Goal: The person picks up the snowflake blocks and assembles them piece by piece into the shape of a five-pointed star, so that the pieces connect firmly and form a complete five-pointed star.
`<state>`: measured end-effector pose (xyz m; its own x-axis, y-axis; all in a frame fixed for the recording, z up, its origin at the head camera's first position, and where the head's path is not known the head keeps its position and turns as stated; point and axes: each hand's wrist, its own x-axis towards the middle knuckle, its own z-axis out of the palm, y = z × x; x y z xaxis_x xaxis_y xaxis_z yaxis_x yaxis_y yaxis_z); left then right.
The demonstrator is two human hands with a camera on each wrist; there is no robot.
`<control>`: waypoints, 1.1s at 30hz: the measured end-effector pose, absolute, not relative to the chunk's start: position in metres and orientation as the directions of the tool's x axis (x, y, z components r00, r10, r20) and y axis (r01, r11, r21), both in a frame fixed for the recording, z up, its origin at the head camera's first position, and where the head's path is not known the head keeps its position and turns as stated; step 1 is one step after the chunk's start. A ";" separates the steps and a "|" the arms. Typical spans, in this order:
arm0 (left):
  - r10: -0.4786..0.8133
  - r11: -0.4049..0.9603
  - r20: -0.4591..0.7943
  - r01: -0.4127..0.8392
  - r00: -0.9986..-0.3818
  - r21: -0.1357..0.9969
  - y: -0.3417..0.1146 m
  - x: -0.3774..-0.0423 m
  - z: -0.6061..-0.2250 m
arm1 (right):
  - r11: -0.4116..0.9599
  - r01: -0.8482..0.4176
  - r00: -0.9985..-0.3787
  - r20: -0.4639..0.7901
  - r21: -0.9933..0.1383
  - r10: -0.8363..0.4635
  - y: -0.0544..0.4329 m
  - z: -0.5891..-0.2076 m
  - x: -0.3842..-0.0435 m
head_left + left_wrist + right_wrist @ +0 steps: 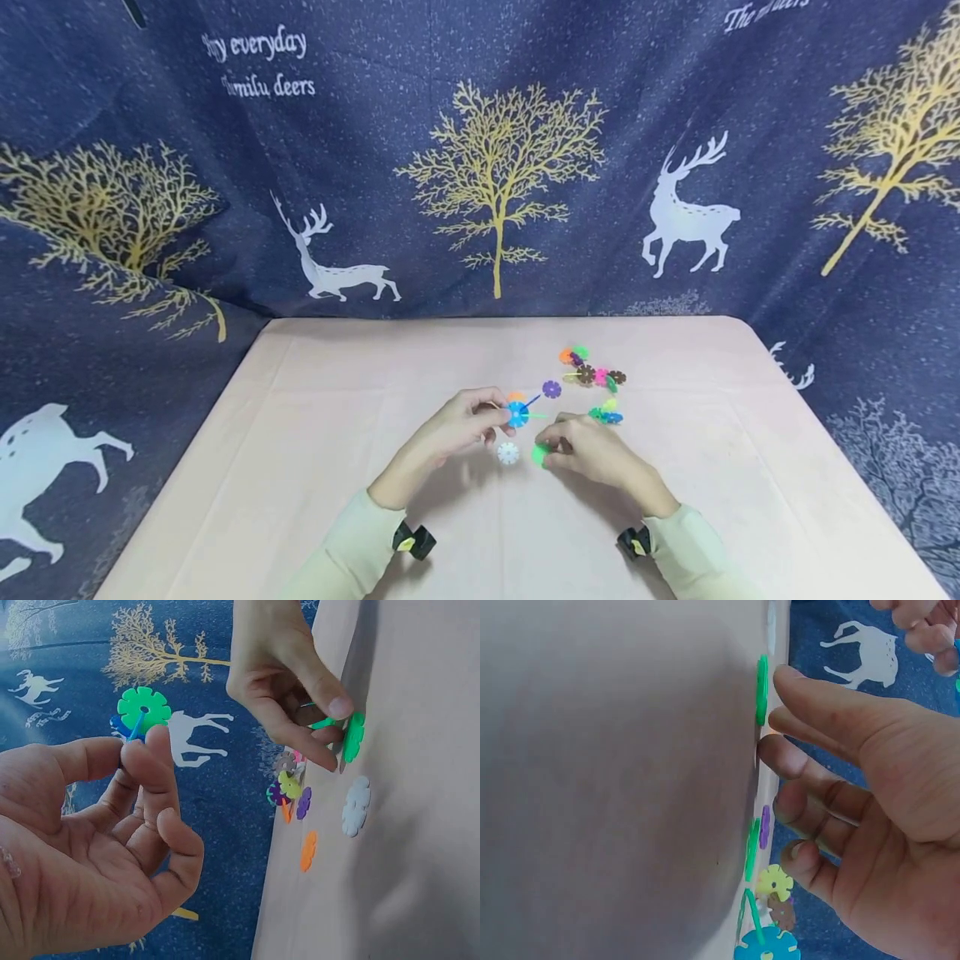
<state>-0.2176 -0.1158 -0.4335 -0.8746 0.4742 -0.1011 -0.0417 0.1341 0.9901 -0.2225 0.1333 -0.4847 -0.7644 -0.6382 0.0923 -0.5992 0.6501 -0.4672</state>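
Observation:
My left hand [468, 423] pinches a blue notched plastic disc [517, 414] between thumb and fingertips, above the table. A green notched disc [145, 703] is joined to it at an angle, and a darker blue piece shows partly behind in the left wrist view. My right hand [588, 450] is low over the table, fingers loosely bent, with thumb and fingertips beside a flat green disc [762, 690]. A narrow gap separates thumb and disc in the right wrist view. Between the hands lies a white disc [507, 452].
An orange disc [517, 397] and a purple disc [552, 389] lie beyond the left hand. Farther right are a green, blue and yellow cluster [606, 413] and several joined discs [600, 377] near the back. A patterned dark blue cloth [360, 167] hangs behind the table [315, 375].

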 end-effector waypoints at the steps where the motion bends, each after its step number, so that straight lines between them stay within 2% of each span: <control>1: 0.473 0.142 -0.100 -0.036 -0.875 0.989 -0.117 -0.217 -0.433 | 0.656 -0.601 -0.765 0.091 -0.457 -0.637 0.133 -0.485 -0.222; 10: 0.450 0.177 -0.093 -0.013 -0.888 0.984 -0.123 -0.217 -0.429 | 0.667 -0.615 -0.764 0.107 -0.421 -0.637 0.129 -0.485 -0.219; 21: 0.453 0.106 -0.084 -0.040 -0.887 0.994 -0.123 -0.216 -0.428 | 0.648 -0.602 -0.771 0.127 -0.467 -0.624 0.128 -0.488 -0.217; 33: 0.446 0.105 -0.078 -0.035 -0.892 0.994 -0.123 -0.215 -0.427 | 0.646 -0.584 -0.788 0.153 -0.492 -0.596 0.136 -0.483 -0.216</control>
